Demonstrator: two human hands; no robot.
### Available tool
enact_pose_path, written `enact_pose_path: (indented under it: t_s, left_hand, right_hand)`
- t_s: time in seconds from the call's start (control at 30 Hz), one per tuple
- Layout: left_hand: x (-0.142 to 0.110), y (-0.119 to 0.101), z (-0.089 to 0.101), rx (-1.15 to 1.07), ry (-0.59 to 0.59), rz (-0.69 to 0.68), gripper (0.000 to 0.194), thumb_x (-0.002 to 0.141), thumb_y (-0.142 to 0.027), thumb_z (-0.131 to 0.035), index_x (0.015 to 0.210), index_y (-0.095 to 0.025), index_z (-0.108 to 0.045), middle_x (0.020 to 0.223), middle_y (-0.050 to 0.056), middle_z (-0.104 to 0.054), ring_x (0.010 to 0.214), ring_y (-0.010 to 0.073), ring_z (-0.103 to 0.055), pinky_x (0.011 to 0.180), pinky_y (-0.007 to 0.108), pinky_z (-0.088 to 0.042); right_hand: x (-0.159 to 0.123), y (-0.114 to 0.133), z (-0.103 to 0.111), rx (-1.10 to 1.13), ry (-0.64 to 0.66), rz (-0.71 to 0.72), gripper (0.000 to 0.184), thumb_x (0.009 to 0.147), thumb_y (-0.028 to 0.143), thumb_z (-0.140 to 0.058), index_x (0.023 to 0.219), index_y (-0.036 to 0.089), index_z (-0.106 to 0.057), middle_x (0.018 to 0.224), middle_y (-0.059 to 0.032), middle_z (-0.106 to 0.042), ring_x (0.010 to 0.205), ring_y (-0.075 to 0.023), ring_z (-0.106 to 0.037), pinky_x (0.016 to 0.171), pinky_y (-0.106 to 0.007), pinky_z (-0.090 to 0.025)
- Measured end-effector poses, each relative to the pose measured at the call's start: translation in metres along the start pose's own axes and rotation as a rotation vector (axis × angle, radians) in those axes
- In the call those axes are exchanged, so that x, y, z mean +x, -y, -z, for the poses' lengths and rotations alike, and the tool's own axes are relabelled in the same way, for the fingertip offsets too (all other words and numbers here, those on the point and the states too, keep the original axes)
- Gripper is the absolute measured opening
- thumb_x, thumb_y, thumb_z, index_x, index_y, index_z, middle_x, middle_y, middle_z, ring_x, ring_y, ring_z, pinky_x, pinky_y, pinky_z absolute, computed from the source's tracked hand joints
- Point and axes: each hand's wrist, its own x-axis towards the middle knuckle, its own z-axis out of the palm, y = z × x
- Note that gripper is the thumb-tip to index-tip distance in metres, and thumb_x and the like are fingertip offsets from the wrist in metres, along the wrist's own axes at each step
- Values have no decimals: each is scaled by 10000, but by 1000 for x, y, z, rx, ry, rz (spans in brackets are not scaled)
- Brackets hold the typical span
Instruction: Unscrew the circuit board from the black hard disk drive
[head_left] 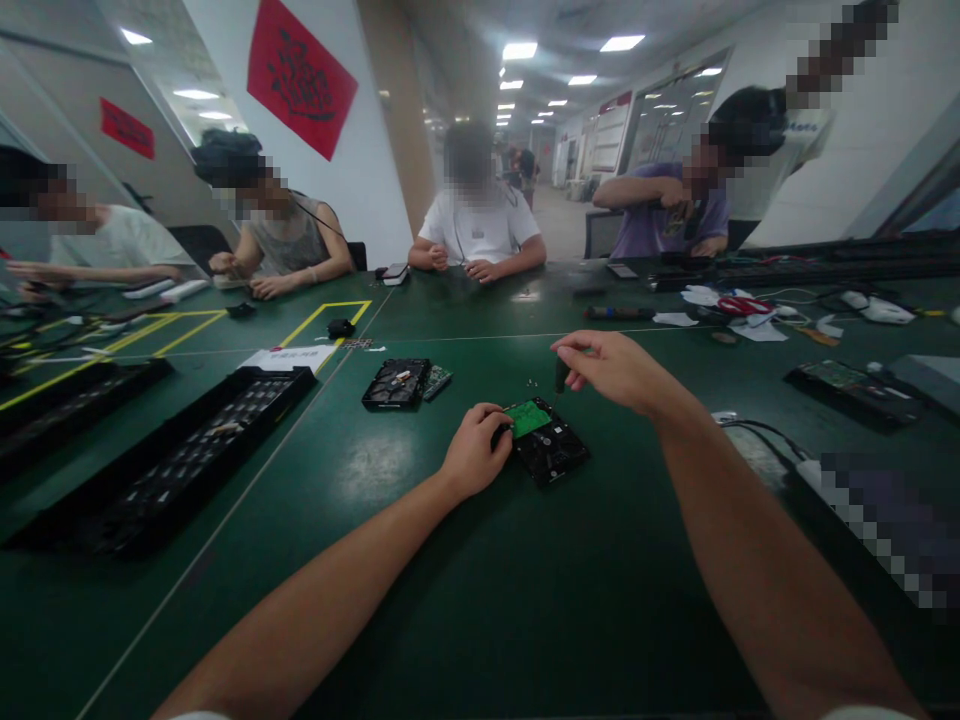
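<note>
A black hard drive with a green circuit board lies on the green table in front of me. My left hand grips its left edge with bent fingers. Above the drive's far right corner, my right hand pinches a small screwdriver with a dark handle, held upright. Its tip is too fine to tell whether it touches the drive. A few tiny screws lie just behind the drive. Further left sits a second hard drive with a loose circuit board against it.
A long black tray with small parts stands on the left. Another drive and some cables lie at the right. Across the table are an electric screwdriver, papers and several seated people.
</note>
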Motion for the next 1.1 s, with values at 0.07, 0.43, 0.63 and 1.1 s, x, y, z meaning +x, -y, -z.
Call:
enact_pose_path:
  t_s: [0.07,0.43,0.63,1.1]
  left_hand:
    - [0,0,-1,-1,-2,-3,222,957,-180,-610,1157,-222,-694,1224,114,-628,1191,270,-633,1077,493,-547]
    - [0,-1,1,2,4,6,229,949,-177,-623,1160,-224,-699,1216,114,-628,1186,267,-635,1066,488,-555]
    - [0,3,-1,6,0,1,225,953,-185,-622,1159,-222,-704,1227,114,-628,1187,267,-637,1072,488,-552]
    - [0,-1,2,1,3,11,224,957,-184,-617,1161,-223,-703,1221,115,-623,1196,272,-632,1074,491,-554]
  right_hand:
    - [-1,1,1,-14,10,29,240,1039,357,-570,1061,196,-745,765,-35,-740,652,-173,-696,635,-275,-538]
    - [-5,1,4,-90,-17,15,311,915,503,-750,933,197,-702,939,-71,-781,655,-168,-696,577,-266,-499]
    - [-3,2,3,-28,-12,-7,121,988,293,-651,1010,187,-708,814,-58,-775,631,-171,-705,598,-273,-529]
    - [-3,3,1,41,-12,-47,186,999,371,-669,1001,185,-681,763,-60,-750,588,-167,-672,513,-267,-513]
